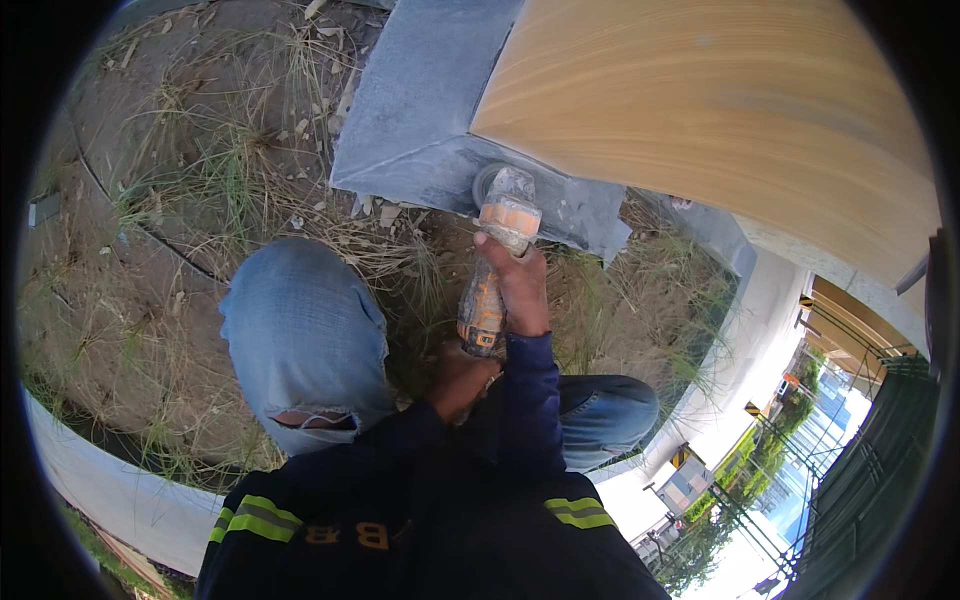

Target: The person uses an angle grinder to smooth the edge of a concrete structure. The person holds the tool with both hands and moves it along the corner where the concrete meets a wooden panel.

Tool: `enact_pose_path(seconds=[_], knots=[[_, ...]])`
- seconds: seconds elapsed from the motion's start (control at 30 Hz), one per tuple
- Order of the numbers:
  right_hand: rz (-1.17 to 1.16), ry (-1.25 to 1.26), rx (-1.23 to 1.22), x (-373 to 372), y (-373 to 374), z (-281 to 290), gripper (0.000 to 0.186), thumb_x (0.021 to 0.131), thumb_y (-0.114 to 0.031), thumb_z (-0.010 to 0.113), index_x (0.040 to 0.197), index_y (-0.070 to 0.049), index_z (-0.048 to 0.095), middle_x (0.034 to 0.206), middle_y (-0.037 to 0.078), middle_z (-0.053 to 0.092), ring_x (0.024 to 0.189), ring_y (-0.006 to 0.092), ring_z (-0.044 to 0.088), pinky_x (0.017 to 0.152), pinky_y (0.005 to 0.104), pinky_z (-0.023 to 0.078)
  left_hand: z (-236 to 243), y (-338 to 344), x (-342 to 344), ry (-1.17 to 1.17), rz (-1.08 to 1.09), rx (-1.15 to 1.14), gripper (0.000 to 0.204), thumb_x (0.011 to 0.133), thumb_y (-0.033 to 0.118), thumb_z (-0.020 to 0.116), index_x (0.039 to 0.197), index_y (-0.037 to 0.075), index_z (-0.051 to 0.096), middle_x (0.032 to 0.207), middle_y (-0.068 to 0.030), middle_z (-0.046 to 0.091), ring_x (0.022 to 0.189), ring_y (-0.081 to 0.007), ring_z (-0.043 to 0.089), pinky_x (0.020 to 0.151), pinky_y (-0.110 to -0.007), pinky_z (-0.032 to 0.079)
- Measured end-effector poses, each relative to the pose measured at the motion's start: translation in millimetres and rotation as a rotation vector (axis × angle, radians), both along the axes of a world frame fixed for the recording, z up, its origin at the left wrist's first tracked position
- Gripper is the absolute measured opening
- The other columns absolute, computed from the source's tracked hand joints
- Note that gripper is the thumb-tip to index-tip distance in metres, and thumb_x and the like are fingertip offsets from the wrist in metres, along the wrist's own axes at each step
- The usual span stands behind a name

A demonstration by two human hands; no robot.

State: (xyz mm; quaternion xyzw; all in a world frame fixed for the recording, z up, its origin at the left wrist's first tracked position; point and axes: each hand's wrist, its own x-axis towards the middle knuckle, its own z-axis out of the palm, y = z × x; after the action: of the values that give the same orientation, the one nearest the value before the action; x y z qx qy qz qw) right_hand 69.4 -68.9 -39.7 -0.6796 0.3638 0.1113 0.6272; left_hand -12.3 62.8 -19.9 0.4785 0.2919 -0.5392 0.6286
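An orange and grey angle grinder (482, 312), coated in dust, points away from me. Its round disc (484, 184) lies against the front edge of a grey slab (420, 165). My right hand (519, 284) is wrapped round the grinder's body just behind its head, thumb on the near side. Lower down, my left hand (463, 380) is closed at the rear end of the tool; its fingers are partly hidden. Grey dust covers the slab around the disc.
A tan, smooth-faced block (700, 110) rises from the slab at the upper right. Dry soil with grass tufts (240, 160) and a thin dark cable (150, 232) spreads to the left. My bent knees (305, 340) flank the tool. A pale curb (740, 330) curves along the right, with scaffolding (800, 480) beyond.
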Motion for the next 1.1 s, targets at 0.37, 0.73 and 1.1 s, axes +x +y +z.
enact_pose_path(seconds=[0.37,0.73,1.1], knots=[[-0.01,-0.01,-0.032,0,-4,-2,0.044,0.09,-0.027,0.083,0.123,0.0,0.071,0.109,0.005,0.073,0.095,0.0129,0.065,0.086,0.031,0.052,7,0,11,-0.022,-0.057,-0.016,0.03,0.082,0.006,0.072,0.11,-0.001,0.064,0.079,-0.0049,0.067,0.058,-0.0142,0.063,0.052,-0.032,0.05],[-0.013,0.003,0.011,12,7,2,0.04,0.089,-0.027,0.083,0.114,0.003,0.071,0.1,0.007,0.074,0.088,0.0131,0.066,0.081,0.0316,0.053,-3,0,1,-0.035,0.036,0.038,0.031,0.081,0.012,0.078,0.105,-0.003,0.066,0.074,-0.0089,0.069,0.052,-0.0162,0.062,0.048,-0.036,0.048],[0.047,0.043,-0.008,20,7,5,0.045,0.09,-0.027,0.083,0.122,0.002,0.07,0.107,0.006,0.073,0.093,0.0132,0.065,0.085,0.0311,0.052,-15,-3,-5,-0.057,0.083,0.062,0.034,0.08,0.013,0.078,0.108,-0.003,0.066,0.072,-0.0066,0.067,0.052,-0.0137,0.062,0.046,-0.031,0.047]])
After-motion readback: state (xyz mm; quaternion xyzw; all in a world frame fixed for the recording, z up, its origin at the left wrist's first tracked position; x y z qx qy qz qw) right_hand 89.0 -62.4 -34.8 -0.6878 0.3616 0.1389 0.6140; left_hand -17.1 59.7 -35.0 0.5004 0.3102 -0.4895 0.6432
